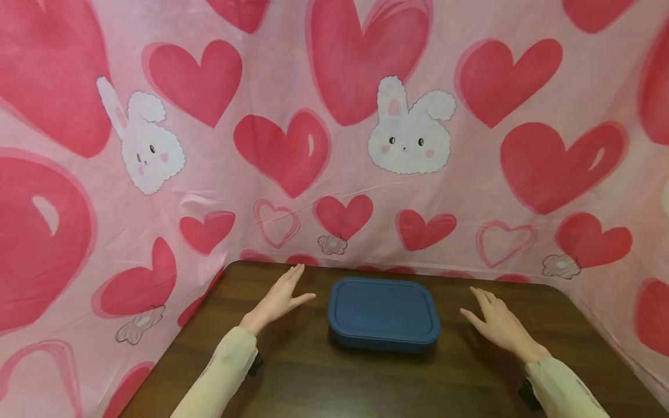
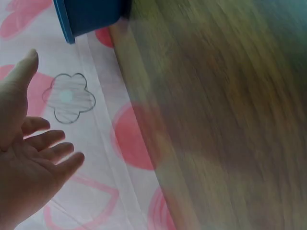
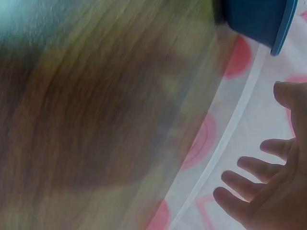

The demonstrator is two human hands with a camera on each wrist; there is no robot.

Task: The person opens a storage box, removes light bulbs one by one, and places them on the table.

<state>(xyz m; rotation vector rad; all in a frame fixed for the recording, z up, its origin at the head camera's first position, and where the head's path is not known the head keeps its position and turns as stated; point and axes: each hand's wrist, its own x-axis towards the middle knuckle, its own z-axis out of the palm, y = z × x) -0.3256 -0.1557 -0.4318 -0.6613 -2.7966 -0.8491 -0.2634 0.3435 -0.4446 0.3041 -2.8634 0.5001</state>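
Blue, likely light and stiff, the lidded container (image 1: 384, 310) is set near the surface's (image 1: 292, 377) far edge, best gripped by its short ends; left hand (image 1: 278, 297) and right hand (image 1: 500, 324) are outstretched, empty.

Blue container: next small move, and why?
I'd probably ease the left hand and right hand inward to the sides of the blue container: they flank it with fingers extended, a gap shows on each side, and it sits on the table with neither touching it.
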